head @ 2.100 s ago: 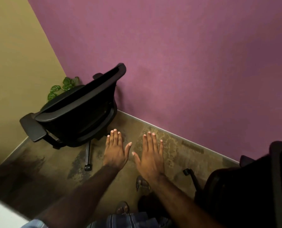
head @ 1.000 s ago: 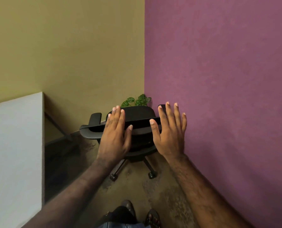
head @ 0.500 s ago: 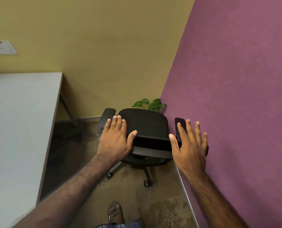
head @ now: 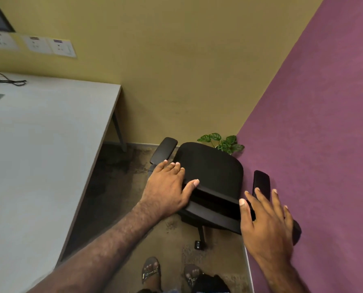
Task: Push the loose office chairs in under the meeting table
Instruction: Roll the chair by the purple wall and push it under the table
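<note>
Black office chair (head: 210, 172) sits in the room corner, dead ahead at 12 o'clock, seat facing away from the person, backrest top rail running roughly 10-to-4 across the view. Left hand (head: 168, 187) lies flat on the rail's left end, fingers straight, thumb splayed along the rail. Right hand (head: 267, 223) is spread wide at the rail's right end near the right armrest (head: 261, 182); contact unclear. Left hand is nearer the bench.

Bench (head: 39, 155) lies at 9 o'clock; its open underside is left of the chair, so the chair likely needs swinging toward 9.

Floor is worn brown carpet (head: 117, 187). Purple wall (head: 324, 123) hugs the chair's right side, potted plant (head: 223, 142) behind it. Tight quarters.
</note>
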`<state>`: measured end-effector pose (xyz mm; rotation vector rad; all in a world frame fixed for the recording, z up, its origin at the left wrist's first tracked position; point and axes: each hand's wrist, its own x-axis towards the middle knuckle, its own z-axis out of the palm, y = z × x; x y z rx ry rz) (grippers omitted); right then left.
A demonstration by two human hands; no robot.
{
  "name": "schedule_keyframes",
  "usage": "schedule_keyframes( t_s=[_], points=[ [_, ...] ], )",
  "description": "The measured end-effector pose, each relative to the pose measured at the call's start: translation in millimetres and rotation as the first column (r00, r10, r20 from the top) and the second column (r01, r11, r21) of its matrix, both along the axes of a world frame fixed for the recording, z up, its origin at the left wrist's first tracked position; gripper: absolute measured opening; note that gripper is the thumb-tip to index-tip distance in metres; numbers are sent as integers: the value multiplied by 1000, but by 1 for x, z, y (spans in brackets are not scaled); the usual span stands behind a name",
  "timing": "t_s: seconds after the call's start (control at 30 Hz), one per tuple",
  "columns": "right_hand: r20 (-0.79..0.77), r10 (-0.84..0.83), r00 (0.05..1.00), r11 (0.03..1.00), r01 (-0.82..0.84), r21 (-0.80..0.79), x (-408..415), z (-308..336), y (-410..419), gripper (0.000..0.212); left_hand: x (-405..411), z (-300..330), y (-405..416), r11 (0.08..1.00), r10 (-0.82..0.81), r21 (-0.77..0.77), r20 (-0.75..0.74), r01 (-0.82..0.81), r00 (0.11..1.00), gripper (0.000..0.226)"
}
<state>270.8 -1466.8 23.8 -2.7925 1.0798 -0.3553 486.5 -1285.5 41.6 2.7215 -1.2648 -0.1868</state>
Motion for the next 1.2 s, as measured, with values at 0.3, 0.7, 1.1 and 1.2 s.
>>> schedule_keyframes(
  t_s=[0.3,0.7,1.1,1.2],
  points=[
    [48,153,987,986,-156,58,-2,3,-2,61,-10,3,-36,943,318,99,21,-318,948,95],
    [49,292,955,952,-295,77,-19,1,-39,57,-56,-12,-39,864,498,96,-12,-494,867,90],
    [72,448,891,888,-453,84,-5,3,-51,60,-82,-5,-15,758,651,-1,-39,-652,758,76],
    [65,487,871,864,-492,105,5,3,-58,62,-91,-7,-5,746,663,-61,-34,-663,748,74]
  ],
)
